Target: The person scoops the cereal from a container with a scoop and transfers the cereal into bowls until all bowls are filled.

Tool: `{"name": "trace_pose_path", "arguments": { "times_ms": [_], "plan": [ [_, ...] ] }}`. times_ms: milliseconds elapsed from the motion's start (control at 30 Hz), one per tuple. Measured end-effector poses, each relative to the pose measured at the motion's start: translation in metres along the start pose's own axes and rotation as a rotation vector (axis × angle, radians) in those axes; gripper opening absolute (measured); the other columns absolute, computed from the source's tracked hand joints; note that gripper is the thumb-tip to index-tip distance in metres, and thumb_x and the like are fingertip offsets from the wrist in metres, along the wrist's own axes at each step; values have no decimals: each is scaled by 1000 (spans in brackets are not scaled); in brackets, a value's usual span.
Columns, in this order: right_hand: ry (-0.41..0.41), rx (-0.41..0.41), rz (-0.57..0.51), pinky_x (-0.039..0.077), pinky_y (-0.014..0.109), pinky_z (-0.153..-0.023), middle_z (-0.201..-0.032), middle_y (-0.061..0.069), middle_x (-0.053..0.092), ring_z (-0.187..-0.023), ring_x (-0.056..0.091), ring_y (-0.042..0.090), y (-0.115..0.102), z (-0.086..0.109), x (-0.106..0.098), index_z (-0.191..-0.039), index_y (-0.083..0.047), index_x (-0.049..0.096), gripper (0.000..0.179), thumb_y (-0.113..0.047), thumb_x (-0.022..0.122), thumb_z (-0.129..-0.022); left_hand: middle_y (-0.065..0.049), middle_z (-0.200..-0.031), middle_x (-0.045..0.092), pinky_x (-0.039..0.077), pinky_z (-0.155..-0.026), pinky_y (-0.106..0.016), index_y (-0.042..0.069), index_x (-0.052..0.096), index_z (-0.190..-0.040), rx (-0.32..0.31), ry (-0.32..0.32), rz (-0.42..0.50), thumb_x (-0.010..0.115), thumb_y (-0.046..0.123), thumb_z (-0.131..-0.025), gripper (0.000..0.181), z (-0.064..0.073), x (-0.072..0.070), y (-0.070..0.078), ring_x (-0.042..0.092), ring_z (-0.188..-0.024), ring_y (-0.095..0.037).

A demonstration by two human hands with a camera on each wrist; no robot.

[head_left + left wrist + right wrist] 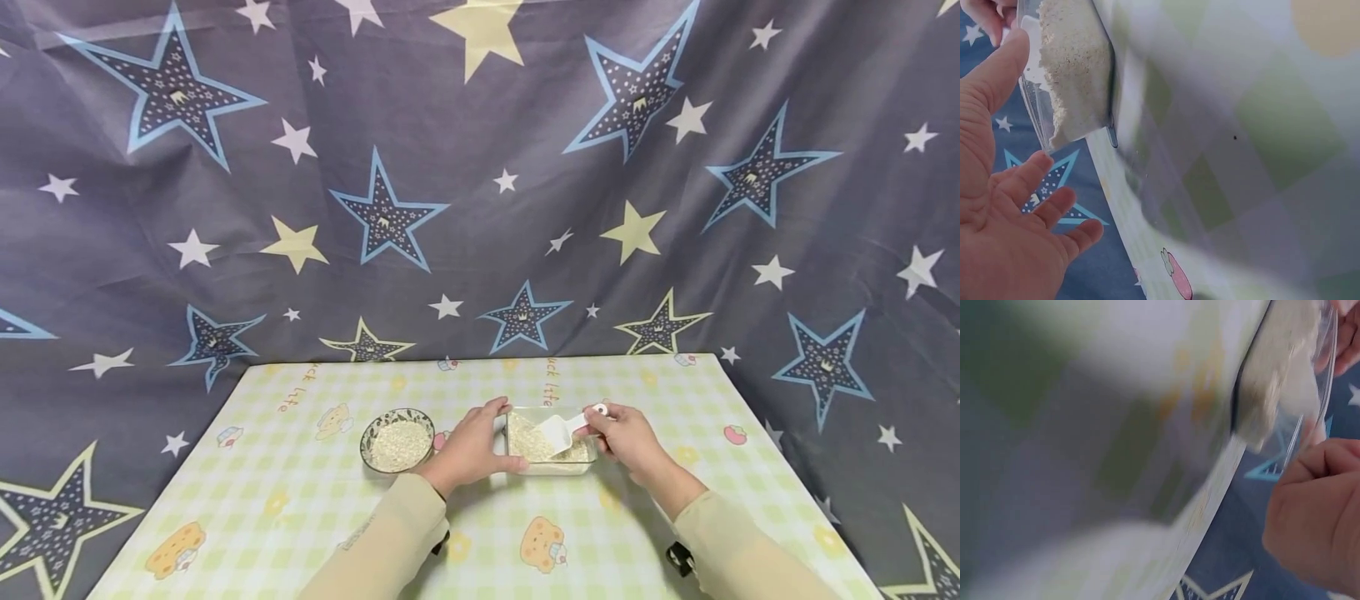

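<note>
A rectangular clear container (555, 469) of pale, oat-like flakes (525, 437) stands on the table. My right hand (626, 437) grips the handle of a white scoop (557, 433), whose blade lies in the flakes. In the right wrist view the right hand (1319, 512) is at the container's rim. At the container's left end, my left hand (472, 446) has its thumb by the front corner and index finger by the back corner. The left wrist view shows this hand (1007, 187) with fingers spread, fairly straight. Left of it sits a patterned bowl (366, 460) of similar flakes.
A checked cloth with cartoon prints (300, 492) covers the table (247, 533). Behind the table's far edge hangs a dark star-patterned curtain (480, 250), which also runs along both sides.
</note>
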State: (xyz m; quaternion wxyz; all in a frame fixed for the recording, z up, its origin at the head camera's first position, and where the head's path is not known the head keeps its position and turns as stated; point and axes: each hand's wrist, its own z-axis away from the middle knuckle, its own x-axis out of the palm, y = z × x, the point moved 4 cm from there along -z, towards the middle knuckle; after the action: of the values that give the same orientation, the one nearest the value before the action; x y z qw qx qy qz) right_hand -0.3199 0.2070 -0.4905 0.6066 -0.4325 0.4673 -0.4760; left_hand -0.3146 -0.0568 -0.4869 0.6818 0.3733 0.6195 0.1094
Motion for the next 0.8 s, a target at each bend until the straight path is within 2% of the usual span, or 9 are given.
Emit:
{"name": "trace_pose_path", "arguments": {
  "times_ms": [167,267,400,467,633,800],
  "plan": [
    [39,21,-58,27,17,-44,-85,3,82,-50,45,2,0,8,12,-128,9,61,33,-19,54,-112,-4,-165,52,37,-130,-52,7,31,-168,-3,1,-11,94,49,-79,116,-1,-1,-1,42,-156,-34],
    [87,37,-68,29,17,-45,-84,1,81,-51,44,2,2,11,10,-132,10,60,37,-20,53,-112,-3,-165,51,35,-131,-52,8,31,-168,-8,-2,-11,93,50,-80,116,0,0,-1,41,-156,-34],
    [108,81,-148,32,16,-46,-80,-7,79,-52,43,0,9,12,-3,-139,11,56,44,-24,50,-114,-4,-166,51,36,-131,-52,9,31,-168,-14,-7,0,93,49,-80,115,1,0,0,42,-156,-34],
    [90,107,-232,33,13,-46,-79,-10,78,-52,42,-3,14,11,-9,-144,11,51,47,-26,48,-115,-4,-166,50,36,-130,-53,9,30,-168,-23,-10,5,93,48,-81,114,2,0,0,41,-156,-34],
    [30,165,-530,32,9,-44,-82,-9,77,-53,42,-7,25,6,-20,-159,4,33,51,-22,42,-117,-2,-166,50,37,-130,-53,10,30,-168,-29,-8,13,92,45,-83,111,3,1,0,41,-157,-34],
    [-8,195,-715,30,8,-44,-85,-5,73,-54,40,-7,29,4,-24,-151,-6,36,37,-20,40,-117,-3,-166,50,37,-130,-54,9,31,-168,-16,-3,15,93,45,-83,111,1,1,0,42,-156,-35]
  ]
}}
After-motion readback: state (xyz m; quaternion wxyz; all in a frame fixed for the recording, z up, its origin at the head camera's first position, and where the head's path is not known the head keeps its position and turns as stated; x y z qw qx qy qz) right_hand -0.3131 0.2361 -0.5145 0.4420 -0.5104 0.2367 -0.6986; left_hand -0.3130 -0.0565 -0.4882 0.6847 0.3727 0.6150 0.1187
